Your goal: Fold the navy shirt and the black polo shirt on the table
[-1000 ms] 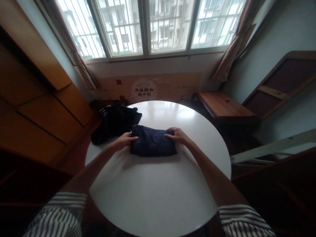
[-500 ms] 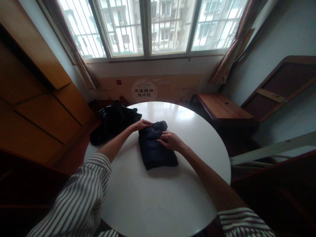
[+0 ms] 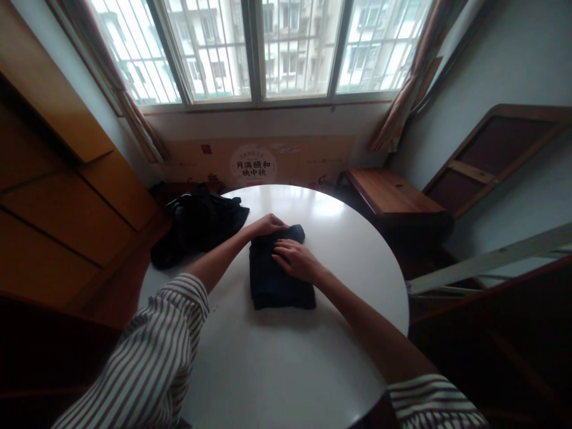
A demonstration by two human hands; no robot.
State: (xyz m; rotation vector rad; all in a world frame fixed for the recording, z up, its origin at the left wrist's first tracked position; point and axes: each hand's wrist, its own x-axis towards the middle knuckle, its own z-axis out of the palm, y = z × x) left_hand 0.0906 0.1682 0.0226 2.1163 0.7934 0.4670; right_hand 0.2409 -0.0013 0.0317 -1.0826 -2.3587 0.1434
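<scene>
A folded dark navy garment [image 3: 277, 286] lies near the middle of the round white table [image 3: 290, 357]. My left hand [image 3: 267, 226] rests on its far edge, fingers curled over the fabric. Flat on top of the garment lies my right hand [image 3: 295, 260], with the fingers stretched out and pointing left. Both of my arms wear striped sleeves.
A heap of black clothing [image 3: 196, 223] hangs over the table's far left edge. A wooden bench [image 3: 393, 193] stands at the right under the window, and wooden cabinets [image 3: 67, 196] line the left wall. A printed cardboard panel [image 3: 257, 161] leans below the window.
The garment was turned from lying crosswise to lying lengthwise. My left hand went from its left end to its far edge. My right hand moved from its right end onto its top.
</scene>
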